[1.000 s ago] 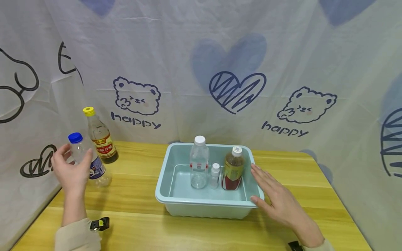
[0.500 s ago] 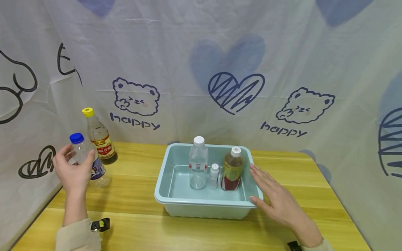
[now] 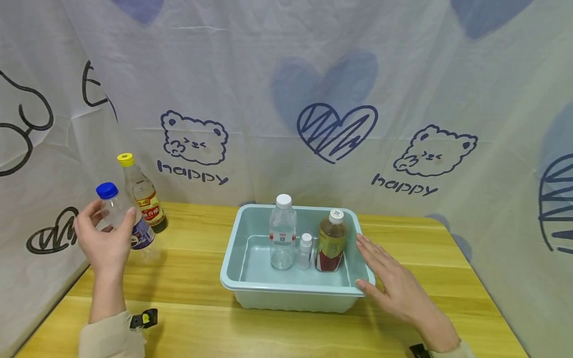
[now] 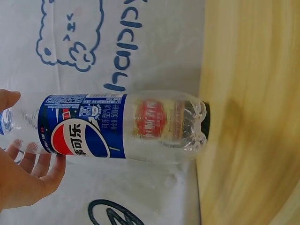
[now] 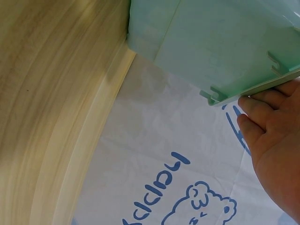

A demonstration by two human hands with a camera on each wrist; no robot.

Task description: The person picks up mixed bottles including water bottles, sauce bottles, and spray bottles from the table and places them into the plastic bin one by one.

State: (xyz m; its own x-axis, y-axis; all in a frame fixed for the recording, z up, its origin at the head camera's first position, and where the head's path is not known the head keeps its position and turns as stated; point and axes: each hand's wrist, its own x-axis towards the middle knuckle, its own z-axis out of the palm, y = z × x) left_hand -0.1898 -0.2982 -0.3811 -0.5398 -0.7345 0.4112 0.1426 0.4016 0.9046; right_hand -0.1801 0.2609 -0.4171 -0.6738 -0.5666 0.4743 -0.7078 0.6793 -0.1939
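My left hand grips an empty clear cola bottle around its upper part, above the blue label. The bottle has a blue cap and leans slightly; its base is blurred in the head view. Close behind it stands a yellow-capped vinegar bottle, seen through the clear plastic in the left wrist view. My right hand rests with straight fingers against the right rim of a light blue basin. In the right wrist view the fingertips touch the underside of that rim.
Inside the basin stand a clear white-capped bottle, a small white-capped bottle and a brown drink bottle. A printed cloth hangs behind and to both sides of the wooden table.
The cola bottle has risen slightly and its cap has shifted up and left, with my left hand around it. My right hand and the basin have stayed in place.
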